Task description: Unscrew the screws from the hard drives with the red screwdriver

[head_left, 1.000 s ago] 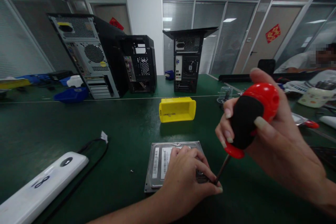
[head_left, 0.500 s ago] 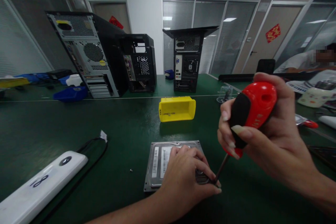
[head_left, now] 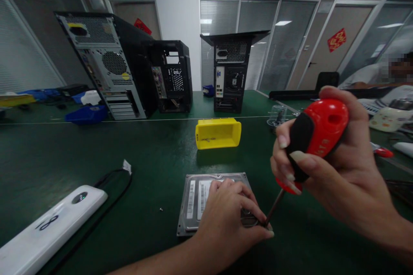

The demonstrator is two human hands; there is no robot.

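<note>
A silver hard drive (head_left: 195,200) lies flat on the green table (head_left: 97,154) in front of me. My left hand (head_left: 227,219) presses down on its right half, fingers curled, steadying it near the screwdriver tip. My right hand (head_left: 335,176) is wrapped round the red and black handle of a screwdriver (head_left: 309,142). Its thin shaft slants down left to the drive's near right corner, where the tip is hidden by my left fingers. A tiny loose screw (head_left: 161,209) rests on the table left of the drive.
A yellow plastic bin (head_left: 218,133) stands behind the drive. Three opened computer towers (head_left: 106,68) line the back. A white numbered device (head_left: 48,227) with a black cable (head_left: 112,180) lies at the left. Blue bins sit far left. Another person (head_left: 380,75) sits at the far right among clutter.
My right hand has turned the screwdriver handle in its grip, the red cap rotating and shifting slightly right. My left hand and the drive stay put.
</note>
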